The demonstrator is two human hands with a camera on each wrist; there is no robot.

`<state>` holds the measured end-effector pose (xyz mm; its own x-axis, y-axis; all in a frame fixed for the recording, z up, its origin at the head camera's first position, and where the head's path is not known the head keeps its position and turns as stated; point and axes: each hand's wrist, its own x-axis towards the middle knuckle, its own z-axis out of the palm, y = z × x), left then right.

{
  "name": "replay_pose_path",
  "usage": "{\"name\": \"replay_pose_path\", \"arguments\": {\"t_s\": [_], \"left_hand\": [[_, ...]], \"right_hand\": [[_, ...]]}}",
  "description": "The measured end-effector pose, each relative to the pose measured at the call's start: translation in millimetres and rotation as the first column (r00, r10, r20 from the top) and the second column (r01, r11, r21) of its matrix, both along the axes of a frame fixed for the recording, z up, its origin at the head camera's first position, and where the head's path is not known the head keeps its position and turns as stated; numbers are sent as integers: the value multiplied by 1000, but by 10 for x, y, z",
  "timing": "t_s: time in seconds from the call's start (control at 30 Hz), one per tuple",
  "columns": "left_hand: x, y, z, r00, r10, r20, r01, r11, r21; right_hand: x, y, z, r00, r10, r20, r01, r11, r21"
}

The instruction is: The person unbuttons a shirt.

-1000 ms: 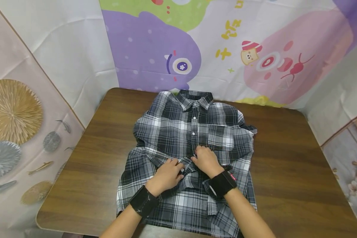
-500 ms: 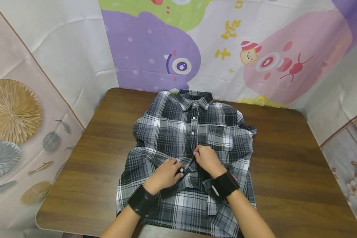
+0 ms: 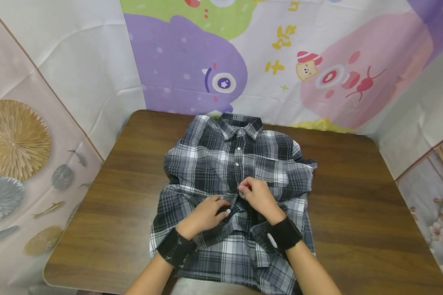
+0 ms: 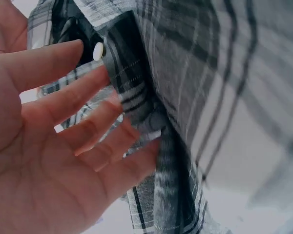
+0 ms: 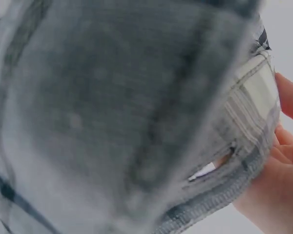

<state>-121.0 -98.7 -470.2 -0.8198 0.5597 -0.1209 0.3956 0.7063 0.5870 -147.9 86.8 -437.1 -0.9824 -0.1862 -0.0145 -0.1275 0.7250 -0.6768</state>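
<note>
A black, grey and white plaid shirt (image 3: pixel 206 172) lies front up, its collar (image 3: pixel 227 130) at the far side. Below the chest the front edges part. There my right hand (image 3: pixel 260 200) pinches the front edge between thumb and fingertips. Lower and to the left is my left hand (image 3: pixel 201 215), its straight fingers touching the other edge. In the left wrist view those fingers reach to the buttoned strip (image 4: pixel 129 73), with a white button (image 4: pixel 98 51) near the thumb tip. Blurred cloth (image 5: pixel 97 107) fills much of the right wrist view, hiding part of the right hand.
The shirt rests on a brown wooden table (image 3: pixel 354 196) with rounded corners. Behind it hangs a cartoon-printed curtain (image 3: pixel 192 61), and patterned cloth (image 3: pixel 18 139) hangs at the left. Both wrists wear black bands (image 3: pixel 177 248).
My right fingertips have drawn in to a pinch on the shirt edge and shifted slightly. My left hand stays nearly in place, thumb beside the button. The head view has moved a little.
</note>
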Motion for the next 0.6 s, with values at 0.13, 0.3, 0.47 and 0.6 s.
{"name": "replay_pose_path", "arguments": {"t_s": [0.13, 0.3, 0.47, 0.6], "left_hand": [[-29, 10, 56, 1000, 23, -19, -21, 997, 72], [-71, 54, 230, 985, 113, -131, -94, 985, 145], [-97, 120, 410, 940, 230, -253, -174, 959, 223], [-118, 193, 519, 904, 297, -306, -199, 929, 313]], "right_hand": [[18, 14, 77, 998, -20, -54, 17, 998, -54], [14, 40, 195, 989, -60, -134, 45, 993, -113], [20, 62, 281, 988, -115, -103, 93, 975, -200], [25, 64, 315, 986, -157, -63, 133, 949, -286]]}}
